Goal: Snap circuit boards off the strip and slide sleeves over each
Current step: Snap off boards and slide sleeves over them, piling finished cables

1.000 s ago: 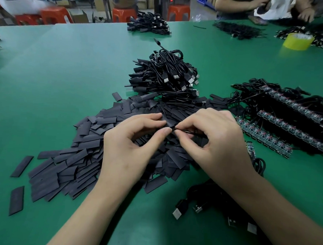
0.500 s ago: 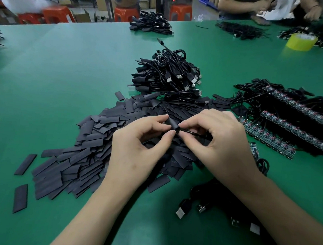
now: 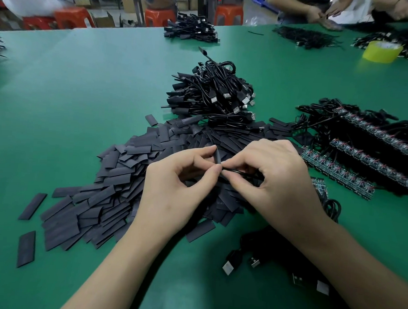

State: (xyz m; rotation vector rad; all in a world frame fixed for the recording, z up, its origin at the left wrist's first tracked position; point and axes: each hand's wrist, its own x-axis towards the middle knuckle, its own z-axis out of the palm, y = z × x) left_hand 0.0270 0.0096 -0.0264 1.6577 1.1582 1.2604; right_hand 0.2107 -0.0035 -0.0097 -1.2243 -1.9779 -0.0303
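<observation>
Head view. Green tabletop (image 3: 83, 89), with both hands brought together over its middle, fingertips meeting.

- The left hand (image 3: 173, 185) pinches one dark grey flat sleeve (image 3: 217, 155) between thumb and forefinger. The sleeve stands up out of the pinch.
- The right hand (image 3: 277, 181) pinches a thin black cable (image 3: 236, 172). Its tip is at the sleeve's lower mouth, and the rest runs back under the palm.
- Whether a snapped-off board sits on that cable end is hidden by fingers, so I cannot tell.
- Beneath the hands, a heap of loose dark grey sleeves (image 3: 107, 184) spreads toward the near left corner.
- Behind it, toward the far edge, is a mound of black USB cables (image 3: 213, 100), some apparently sleeved.
- Toward the right edge lie dark circuit-board strips with red wire ends (image 3: 339, 169), boards not yet snapped off, cables attached.
- By the near edge are a few loose black USB leads (image 3: 240, 260).
- At the far right corner is a yellow tape roll (image 3: 382, 51).

Judgement: the step in hand is sleeving, at the threading stage. The next move calls for squeezing the flat sleeve so its mouth opens, feeding the cable in straight, then sliding the sleeve along. A collapsed mouth or a skewed entry would likely snag.
</observation>
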